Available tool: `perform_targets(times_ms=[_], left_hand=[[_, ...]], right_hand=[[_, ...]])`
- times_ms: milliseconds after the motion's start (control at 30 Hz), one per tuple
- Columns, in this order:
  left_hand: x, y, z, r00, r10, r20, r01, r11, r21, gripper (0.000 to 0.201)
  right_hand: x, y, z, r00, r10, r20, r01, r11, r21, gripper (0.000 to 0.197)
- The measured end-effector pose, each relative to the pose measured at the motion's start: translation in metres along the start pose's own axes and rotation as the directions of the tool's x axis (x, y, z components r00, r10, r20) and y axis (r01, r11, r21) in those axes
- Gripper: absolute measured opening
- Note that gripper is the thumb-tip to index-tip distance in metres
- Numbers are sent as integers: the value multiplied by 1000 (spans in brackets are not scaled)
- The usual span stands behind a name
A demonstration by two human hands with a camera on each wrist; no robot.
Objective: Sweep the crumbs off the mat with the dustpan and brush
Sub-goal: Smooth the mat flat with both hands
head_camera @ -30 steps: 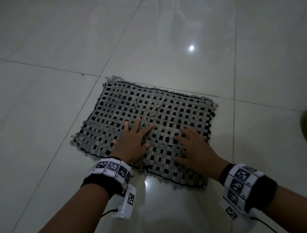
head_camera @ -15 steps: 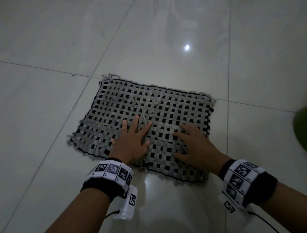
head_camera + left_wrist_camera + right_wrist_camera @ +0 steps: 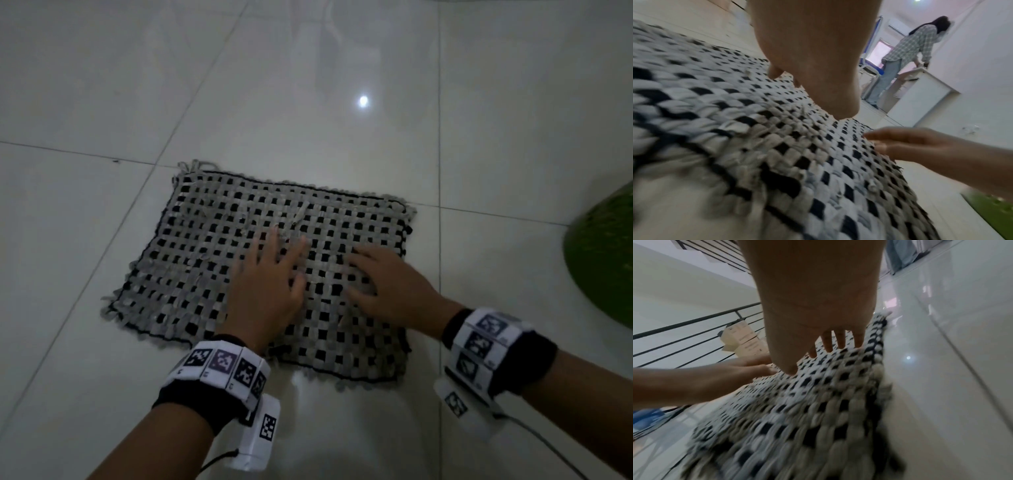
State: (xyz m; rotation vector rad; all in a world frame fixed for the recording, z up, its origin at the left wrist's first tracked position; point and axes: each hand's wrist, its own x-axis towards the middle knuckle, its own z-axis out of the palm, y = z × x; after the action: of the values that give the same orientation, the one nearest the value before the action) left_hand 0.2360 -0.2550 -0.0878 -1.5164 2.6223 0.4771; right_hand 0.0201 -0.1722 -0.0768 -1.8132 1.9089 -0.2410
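A grey and black woven mat (image 3: 205, 260) lies flat on the pale tiled floor (image 3: 308, 85). Pale scraps (image 3: 301, 216) lie on the mat's far middle. My left hand (image 3: 270, 274) lies on the mat near its middle, fingers spread and straight. My right hand (image 3: 383, 277) rests beside it toward the mat's right side, fingers stretched over the weave. In the left wrist view the mat (image 3: 777, 146) fills the frame and the right hand (image 3: 920, 146) comes in from the right. In the right wrist view my fingers (image 3: 838, 340) lie over the mat (image 3: 797, 418). No brush shows.
A green perforated plastic thing (image 3: 606, 253) sits on the floor at the right edge, also seen as a green patch (image 3: 992, 211). A person in a checked shirt (image 3: 906, 48) stands far off by a white cabinet (image 3: 920, 91). A black railing (image 3: 684, 337) runs behind.
Both hands stay on the mat, the left having slid slightly toward the right hand. The view has shifted right, bringing more of the green thing into view.
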Motion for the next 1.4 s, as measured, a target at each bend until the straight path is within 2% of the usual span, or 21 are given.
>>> perform_targets(times_ms=[67,100,200,267,400,500,600,733,800,900,1000,1100,1233,1300,1400], left_hand=[[10,24,5,995,98,31,-98,995,12,60],[14,34,9,991,105,79,-106,994,0,62],[21,51,23,962,71,264,-64,997,-36,71],[21,52,31,947,60,315,-60,998,-11,75],[19,51,35,945,59,321,-68,997,18,76],[21,50,37,939,53,339,-62,998,15,77],[21,51,39,937,49,347,-56,998,12,77],[21,51,38,938,49,343,-52,999,1,78],[21,51,38,940,47,338,-51,999,3,77],[21,52,39,941,42,337,-46,999,3,77],[20,52,40,944,45,327,-47,999,-1,77],[21,53,40,941,44,334,-46,999,-3,78],[26,52,37,919,53,390,-45,999,-28,79],[24,48,34,932,91,352,-49,991,-128,81],[11,43,27,991,102,92,-67,942,-329,68]], right_hand=[[19,23,-17,995,9,-98,-13,999,-48,43],[28,36,-23,992,4,-125,-17,994,-103,40],[47,69,-33,991,73,-111,-99,964,-248,48],[54,81,-31,983,171,-66,-183,941,-286,54],[63,88,-25,976,219,21,-209,952,-224,55],[62,95,-18,972,234,35,-225,960,-168,56],[62,94,-13,968,253,-1,-250,958,-137,56],[72,87,-18,963,217,-160,-242,957,-159,58],[77,89,-17,965,215,-152,-242,952,-189,59],[78,92,-14,964,261,-55,-267,946,-185,60],[76,93,-10,968,213,-129,-237,948,-213,61],[75,92,-10,977,205,-65,-215,943,-253,62],[60,65,-21,971,144,-189,-178,968,-175,64],[37,41,-17,979,68,-193,-99,983,-155,68],[-10,13,3,996,-15,-84,-3,979,-204,77]])
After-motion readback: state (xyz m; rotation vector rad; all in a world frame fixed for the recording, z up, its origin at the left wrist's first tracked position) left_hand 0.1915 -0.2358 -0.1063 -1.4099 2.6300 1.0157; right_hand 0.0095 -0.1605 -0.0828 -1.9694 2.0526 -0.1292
